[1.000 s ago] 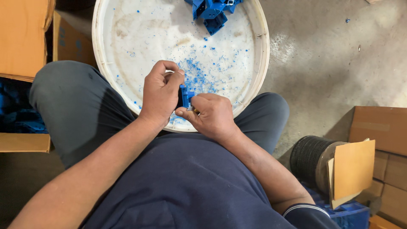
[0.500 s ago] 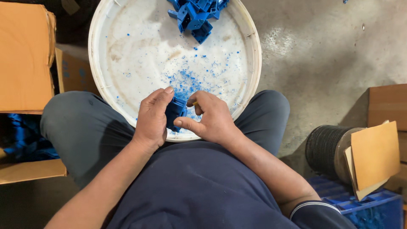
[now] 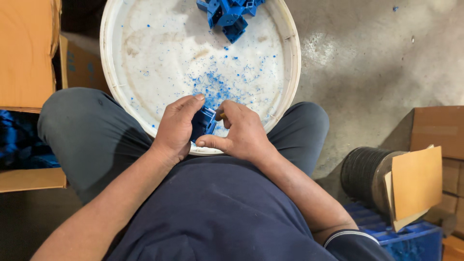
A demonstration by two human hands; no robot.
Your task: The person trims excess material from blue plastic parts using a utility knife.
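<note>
A small blue plastic part (image 3: 203,123) sits between both my hands, over the near rim of a big round white tub (image 3: 290,63) held between my knees. My left hand (image 3: 176,128) wraps the part from the left, fingers curled over its top. My right hand (image 3: 239,133) grips it from the right, thumb pressed under it. Blue plastic flakes (image 3: 217,84) lie scattered on the tub's white floor just beyond my fingers. A heap of several blue plastic parts (image 3: 229,14) rests at the tub's far edge.
An open cardboard box (image 3: 26,53) stands at the left with blue parts (image 3: 21,145) below its flap. At the right are a black ribbed roll (image 3: 365,171), a cardboard sheet (image 3: 415,183), a brown box (image 3: 440,128) and a blue crate (image 3: 411,241) on the grey concrete floor (image 3: 377,63).
Both hands have kept hold of the blue part and turned it slightly. The view has shifted, so the tub and hands sit lower in the frame.
</note>
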